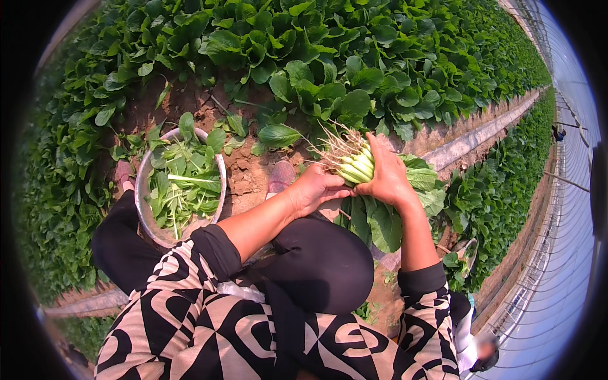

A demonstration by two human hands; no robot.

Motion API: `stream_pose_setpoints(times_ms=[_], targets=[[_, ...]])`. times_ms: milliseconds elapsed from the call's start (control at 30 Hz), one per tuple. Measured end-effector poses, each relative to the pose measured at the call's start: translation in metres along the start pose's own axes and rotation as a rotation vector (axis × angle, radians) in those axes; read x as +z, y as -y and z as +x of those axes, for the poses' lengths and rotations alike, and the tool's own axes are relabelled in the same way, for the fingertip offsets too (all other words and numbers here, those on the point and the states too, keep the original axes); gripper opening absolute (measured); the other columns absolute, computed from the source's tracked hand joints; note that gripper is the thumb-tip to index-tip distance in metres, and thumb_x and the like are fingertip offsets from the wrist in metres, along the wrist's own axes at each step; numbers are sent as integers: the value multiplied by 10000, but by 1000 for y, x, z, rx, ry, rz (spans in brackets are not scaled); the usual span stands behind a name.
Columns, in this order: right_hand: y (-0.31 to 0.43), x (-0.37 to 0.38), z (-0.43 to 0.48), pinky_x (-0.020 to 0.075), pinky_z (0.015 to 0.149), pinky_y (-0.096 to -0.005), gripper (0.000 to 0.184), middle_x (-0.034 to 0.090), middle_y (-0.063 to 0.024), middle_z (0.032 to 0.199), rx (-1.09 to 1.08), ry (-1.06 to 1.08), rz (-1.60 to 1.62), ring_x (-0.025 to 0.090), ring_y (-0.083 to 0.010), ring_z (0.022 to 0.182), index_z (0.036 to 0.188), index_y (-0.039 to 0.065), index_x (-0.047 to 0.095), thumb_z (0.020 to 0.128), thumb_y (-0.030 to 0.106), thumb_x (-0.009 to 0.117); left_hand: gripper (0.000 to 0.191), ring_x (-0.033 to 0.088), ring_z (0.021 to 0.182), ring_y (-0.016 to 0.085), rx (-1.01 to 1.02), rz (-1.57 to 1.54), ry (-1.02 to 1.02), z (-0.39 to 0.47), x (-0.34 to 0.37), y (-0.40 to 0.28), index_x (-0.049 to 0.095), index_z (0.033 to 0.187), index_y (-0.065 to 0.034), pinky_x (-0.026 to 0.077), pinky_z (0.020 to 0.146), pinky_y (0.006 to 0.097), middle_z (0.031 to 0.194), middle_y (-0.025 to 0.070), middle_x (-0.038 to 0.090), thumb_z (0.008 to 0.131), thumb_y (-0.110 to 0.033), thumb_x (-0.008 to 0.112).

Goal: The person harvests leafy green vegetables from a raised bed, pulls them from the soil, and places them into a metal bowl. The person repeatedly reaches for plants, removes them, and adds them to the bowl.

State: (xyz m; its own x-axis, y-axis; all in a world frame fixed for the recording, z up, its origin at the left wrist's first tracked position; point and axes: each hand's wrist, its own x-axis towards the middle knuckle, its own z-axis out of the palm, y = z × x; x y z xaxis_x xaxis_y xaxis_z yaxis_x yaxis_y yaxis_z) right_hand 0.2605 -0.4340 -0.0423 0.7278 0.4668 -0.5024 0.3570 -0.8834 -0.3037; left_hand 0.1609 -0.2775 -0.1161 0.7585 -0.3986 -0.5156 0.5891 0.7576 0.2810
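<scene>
A bunch of leafy greens (357,167) is gathered before my right knee, its pale stems packed together and its thin roots pointing up and to the left. My right hand (388,173) wraps around the stems from the right, thumb at the lower side. At the lower left of the bunch, the fingers of my left hand (320,186) press against the stems near the root ends. Broad green leaves (382,223) hang below my right hand. Whether a tie goes around the stems is hidden by the fingers.
A round bucket (222,192) of loose leaves and stem scraps stands between my feet. Dense rows of greens (327,42) grow ahead. A pale strip (468,145) runs along the bed at right. Another person (468,337) is at lower right, under the greenhouse hoops (546,285).
</scene>
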Motion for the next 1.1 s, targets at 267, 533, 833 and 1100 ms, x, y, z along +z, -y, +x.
stream_pose_setpoints(times_ms=[267, 533, 833, 1100], targets=[[30, 30, -5, 235, 1087, -585, 1136, 469, -192, 1328, 168, -192, -140, 407, -359, 1275, 1438, 15, 285, 523, 356, 866, 350, 653, 864, 126, -120, 424, -88, -3, -4, -10, 580, 1212, -62, 499, 747, 249, 1061, 23, 665, 873, -147, 606], [20, 51, -18, 280, 1065, -457, 1071, 532, -149, 1249, 110, -433, -54, 489, -294, 1188, 1423, 44, 345, 515, 299, 853, 456, 565, 906, 97, 293, 462, -289, 6, -26, -4, 467, 1337, -59, 450, 802, 240, 1053, 24, 610, 937, -259, 555], [17, 53, -19, 305, 1033, -448, 1018, 532, -146, 1229, 37, -525, -11, 493, -291, 1165, 1391, 25, 369, 534, 294, 847, 216, 632, 853, 128, 89, 346, 4, 69, 6, -46, 628, 1075, 11, 515, 792, 275, 952, 76, 664, 913, -90, 526], [16, 33, -13, 313, 1057, -499, 929, 520, -148, 1283, 109, -317, 57, 426, -325, 1276, 1311, 21, 428, 530, 291, 854, 135, 636, 829, 121, 230, 340, -74, 65, -3, -31, 640, 968, 0, 515, 773, 260, 930, 65, 669, 892, -26, 532]])
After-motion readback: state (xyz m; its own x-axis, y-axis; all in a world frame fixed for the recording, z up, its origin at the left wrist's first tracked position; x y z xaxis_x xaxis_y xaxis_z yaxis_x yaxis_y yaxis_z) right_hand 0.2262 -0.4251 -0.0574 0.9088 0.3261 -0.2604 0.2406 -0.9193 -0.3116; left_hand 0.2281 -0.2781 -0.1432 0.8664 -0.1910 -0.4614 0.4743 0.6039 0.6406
